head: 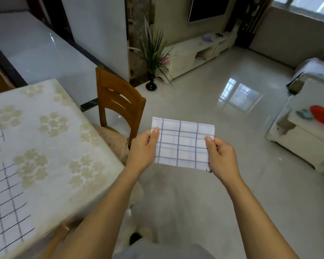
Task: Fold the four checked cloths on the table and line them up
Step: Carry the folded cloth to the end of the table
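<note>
Holding a folded blue-checked cloth (182,144) up over the floor, off the table (51,146): left hand (143,151) pinches its left edge, right hand (222,156) pinches its right edge, cloth stretched flat between them. Two black-checked cloths (6,206) lie on the table at far left, well apart from both hands.

I have both bare arms stretched forward, my left hand (144,149) and right hand (221,156) held level, each pinching one side edge of the folded cloth (183,144), thumbs toward me.
</note>
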{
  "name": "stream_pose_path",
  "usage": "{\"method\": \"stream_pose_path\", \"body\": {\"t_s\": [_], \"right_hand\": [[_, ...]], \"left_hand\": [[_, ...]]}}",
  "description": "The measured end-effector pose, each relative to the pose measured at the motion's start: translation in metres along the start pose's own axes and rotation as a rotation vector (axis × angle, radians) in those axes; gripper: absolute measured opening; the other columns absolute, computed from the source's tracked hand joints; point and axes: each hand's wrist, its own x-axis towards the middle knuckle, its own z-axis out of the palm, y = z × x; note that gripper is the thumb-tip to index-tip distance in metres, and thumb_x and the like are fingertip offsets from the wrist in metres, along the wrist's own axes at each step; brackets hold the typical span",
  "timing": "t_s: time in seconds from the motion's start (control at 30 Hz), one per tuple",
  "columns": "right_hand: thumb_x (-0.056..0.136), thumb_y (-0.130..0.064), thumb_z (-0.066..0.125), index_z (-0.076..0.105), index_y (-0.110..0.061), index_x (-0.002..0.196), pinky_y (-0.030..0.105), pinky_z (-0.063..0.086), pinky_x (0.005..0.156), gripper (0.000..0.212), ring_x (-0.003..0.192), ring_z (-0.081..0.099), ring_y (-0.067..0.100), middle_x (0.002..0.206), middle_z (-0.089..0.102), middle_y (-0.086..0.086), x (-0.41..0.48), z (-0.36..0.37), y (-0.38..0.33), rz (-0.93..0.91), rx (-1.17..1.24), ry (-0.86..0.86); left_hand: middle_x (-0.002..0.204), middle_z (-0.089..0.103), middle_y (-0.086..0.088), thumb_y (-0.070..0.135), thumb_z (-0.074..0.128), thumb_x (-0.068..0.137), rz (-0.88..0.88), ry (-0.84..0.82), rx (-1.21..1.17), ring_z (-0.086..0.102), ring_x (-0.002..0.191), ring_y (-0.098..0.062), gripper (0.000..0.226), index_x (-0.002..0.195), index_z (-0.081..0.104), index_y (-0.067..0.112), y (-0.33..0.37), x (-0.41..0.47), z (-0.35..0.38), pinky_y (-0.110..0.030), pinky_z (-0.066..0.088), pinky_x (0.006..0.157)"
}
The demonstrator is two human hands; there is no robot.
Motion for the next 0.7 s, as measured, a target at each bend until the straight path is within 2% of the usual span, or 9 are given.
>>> {"method": "stream_pose_path", "body": {"t_s": [0.1, 0.23, 0.3, 0.43, 0.5, 0.6, 0.7], "right_hand": [[0.104, -0.040, 0.048, 0.050, 0.002, 0.076, 0.038, 0.042, 0.046, 0.050, 0.053, 0.046, 0.017, 0.058, 0.046, 0.003, 0.041, 0.024, -0.005, -0.036, 0.005, -0.028], [0.104, -0.036, 0.048, 0.058, -0.010, 0.072, 0.028, 0.045, 0.052, 0.042, 0.057, 0.056, 0.010, 0.062, 0.060, -0.007, 0.087, 0.071, -0.022, -0.089, -0.004, -0.153], [0.104, -0.036, 0.048, 0.066, -0.014, 0.080, 0.024, 0.050, 0.058, 0.037, 0.069, 0.065, 0.011, 0.074, 0.069, -0.003, 0.110, 0.098, -0.029, -0.123, -0.003, -0.250], [0.105, -0.036, 0.046, 0.070, -0.013, 0.097, 0.013, 0.048, 0.063, 0.034, 0.085, 0.068, 0.010, 0.090, 0.072, 0.000, 0.154, 0.154, -0.042, -0.207, 0.020, -0.444], [0.105, -0.037, 0.046, 0.070, -0.013, 0.106, 0.014, 0.050, 0.066, 0.034, 0.091, 0.068, 0.010, 0.096, 0.072, -0.001, 0.174, 0.178, -0.048, -0.245, 0.046, -0.549], [0.105, -0.037, 0.045, 0.069, -0.016, 0.114, 0.012, 0.053, 0.064, 0.033, 0.092, 0.067, 0.005, 0.097, 0.071, -0.010, 0.200, 0.208, -0.059, -0.300, 0.075, -0.720], [0.106, -0.037, 0.043, 0.068, -0.020, 0.115, 0.021, 0.056, 0.073, 0.031, 0.095, 0.067, 0.007, 0.100, 0.071, -0.010, 0.219, 0.232, -0.072, -0.388, 0.067, -0.866]], "left_hand": [[0.095, 0.068, 0.021, 0.043, 0.038, 0.108, 0.008, 0.074, -0.013, 0.065, 0.091, 0.009, 0.024, 0.098, 0.060, 0.043, 0.002, 0.032, -0.013, -0.008, 0.050, 0.071], [0.094, 0.067, 0.024, 0.043, 0.040, 0.107, -0.056, 0.219, 0.015, 0.064, 0.090, 0.010, 0.023, 0.096, 0.060, 0.045, -0.015, 0.059, -0.043, -0.012, 0.051, 0.075], [0.094, 0.068, 0.022, 0.045, 0.039, 0.107, -0.094, 0.309, 0.029, 0.064, 0.089, 0.011, 0.027, 0.097, 0.064, 0.041, -0.029, 0.067, -0.055, -0.010, 0.049, 0.075], [0.090, 0.072, 0.012, 0.045, 0.039, 0.107, -0.194, 0.516, 0.071, 0.065, 0.084, 0.006, 0.040, 0.093, 0.070, 0.026, -0.048, 0.080, -0.079, -0.010, 0.048, 0.071], [0.084, 0.071, 0.009, 0.043, 0.039, 0.108, -0.229, 0.618, 0.108, 0.064, 0.080, 0.005, 0.042, 0.087, 0.069, 0.022, -0.052, 0.085, -0.088, -0.007, 0.044, 0.065], [0.072, 0.066, 0.008, 0.041, 0.039, 0.108, -0.276, 0.784, 0.124, 0.061, 0.069, 0.002, 0.044, 0.075, 0.060, 0.024, -0.050, 0.087, -0.091, -0.010, 0.040, 0.059], [0.074, 0.068, 0.001, 0.045, 0.037, 0.109, -0.335, 0.922, 0.105, 0.063, 0.070, -0.007, 0.049, 0.079, 0.061, 0.014, -0.050, 0.085, -0.088, -0.019, 0.042, 0.060]]}}
